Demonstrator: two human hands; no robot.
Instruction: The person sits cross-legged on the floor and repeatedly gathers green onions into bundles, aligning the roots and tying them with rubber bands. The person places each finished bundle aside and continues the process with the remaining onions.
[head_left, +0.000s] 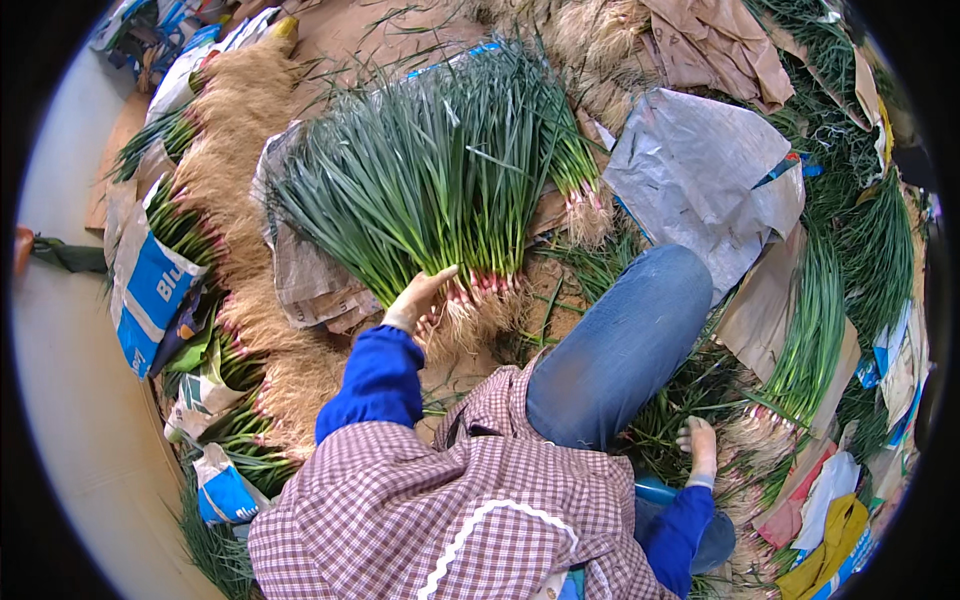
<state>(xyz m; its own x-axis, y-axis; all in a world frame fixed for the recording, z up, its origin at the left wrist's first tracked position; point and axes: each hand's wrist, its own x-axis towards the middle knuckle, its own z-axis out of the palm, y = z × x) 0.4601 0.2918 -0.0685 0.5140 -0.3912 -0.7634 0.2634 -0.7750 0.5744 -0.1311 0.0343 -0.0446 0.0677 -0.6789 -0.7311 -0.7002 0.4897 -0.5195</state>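
Observation:
A broad spread of young green onions or similar seedlings lies before me, leaves pointing away. Their pinkish bulbs and pale stringy roots face me. My left hand grips the stems at the spread's left side, just above the bulbs, with the thumb lying across them. Under the leaves is a flattened paper sack. A smaller bunch rests against the spread's right side. Beyond my bent knee, my right hand hangs low by loose green leaves, fingers loosely curled and apart, with nothing visible in it.
Along the left wall, a long row of bundles shows dense tan roots, some wrapped in blue-and-white sacks. A grey plastic sheet and brown paper lie at upper right. Another bunch rests on paper at right.

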